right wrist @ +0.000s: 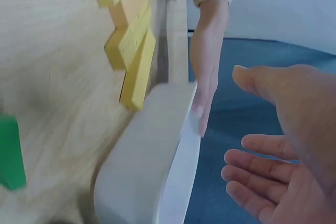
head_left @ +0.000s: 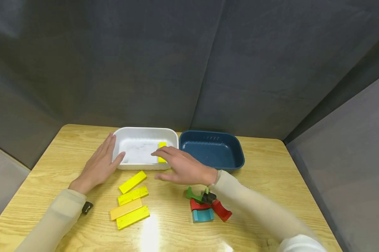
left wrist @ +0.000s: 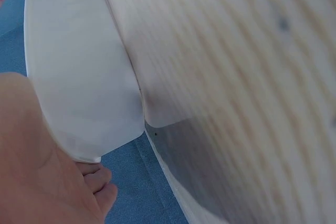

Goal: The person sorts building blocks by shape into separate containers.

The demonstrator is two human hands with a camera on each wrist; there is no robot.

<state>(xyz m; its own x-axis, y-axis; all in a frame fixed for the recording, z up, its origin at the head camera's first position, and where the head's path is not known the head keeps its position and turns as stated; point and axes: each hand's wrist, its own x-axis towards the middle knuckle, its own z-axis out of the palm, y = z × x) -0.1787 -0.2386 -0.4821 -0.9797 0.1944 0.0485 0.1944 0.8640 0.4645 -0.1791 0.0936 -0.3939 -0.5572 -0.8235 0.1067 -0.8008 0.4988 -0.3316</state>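
My left hand (head_left: 98,164) lies along the left end of a white plastic tub (head_left: 145,166), its fingers straight and its thumb over the near rim. In the left wrist view the palm (left wrist: 31,166) rests at the tub's outer end. A single yellow block (head_left: 162,160) stands inside the tub on the right. Above the tub's near right corner hovers my right hand (head_left: 183,167), thumb and fingers spread apart with nothing between them. The right wrist view shows those fingers (right wrist: 257,174) extended beyond the tub's rim, with the left hand at the far end.
Several yellow blocks (head_left: 132,217), one of them more orange (head_left: 125,209), lie in front of the tub. A dark blue tub (head_left: 241,157) adjoins it on the right. Below the right forearm sit red (head_left: 221,210), teal (head_left: 203,216), green (head_left: 194,195) and black pieces.
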